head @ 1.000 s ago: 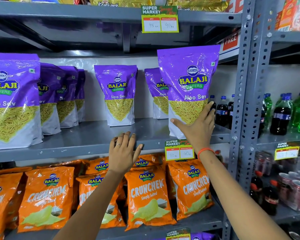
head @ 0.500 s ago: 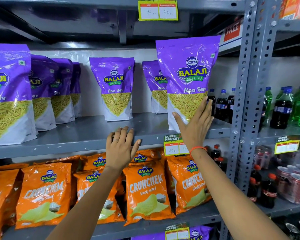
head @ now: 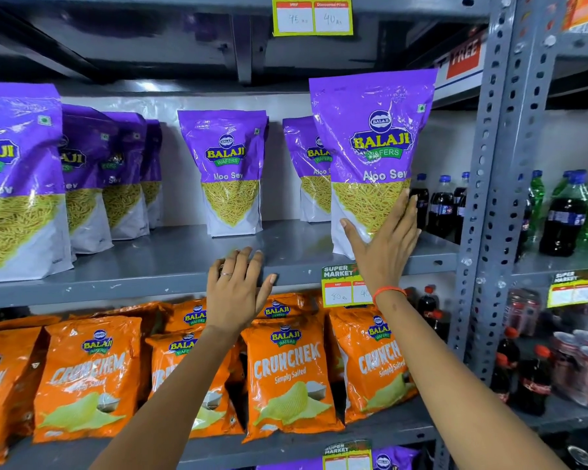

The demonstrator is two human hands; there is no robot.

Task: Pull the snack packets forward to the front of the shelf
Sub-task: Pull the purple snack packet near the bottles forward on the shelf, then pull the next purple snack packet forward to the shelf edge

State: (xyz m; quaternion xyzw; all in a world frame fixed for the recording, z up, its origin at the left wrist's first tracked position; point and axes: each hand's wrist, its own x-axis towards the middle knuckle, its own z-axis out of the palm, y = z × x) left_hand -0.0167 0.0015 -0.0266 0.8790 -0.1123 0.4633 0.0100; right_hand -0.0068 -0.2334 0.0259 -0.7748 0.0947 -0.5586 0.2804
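Purple Balaji Aloo Sev packets stand on the grey middle shelf (head: 170,262). One packet (head: 374,147) stands at the shelf's front right, and my right hand (head: 384,242) lies flat against its lower front, fingers spread. A second packet (head: 306,164) stands behind it, partly hidden. Another packet (head: 230,171) stands alone toward the back in the middle. At the left, a large packet (head: 17,178) is at the front edge with several more (head: 85,178) lined up behind it. My left hand (head: 236,290) rests open on the shelf's front edge, holding nothing.
Orange Crunchex packets (head: 286,374) fill the shelf below. A price tag (head: 343,286) hangs on the shelf edge by my right wrist. A grey perforated post (head: 486,198) bounds the right side, with soda bottles (head: 564,215) beyond it.
The view has shifted slightly. My right hand has slid a little up the front right packet; the packet and my left hand stay where they were.
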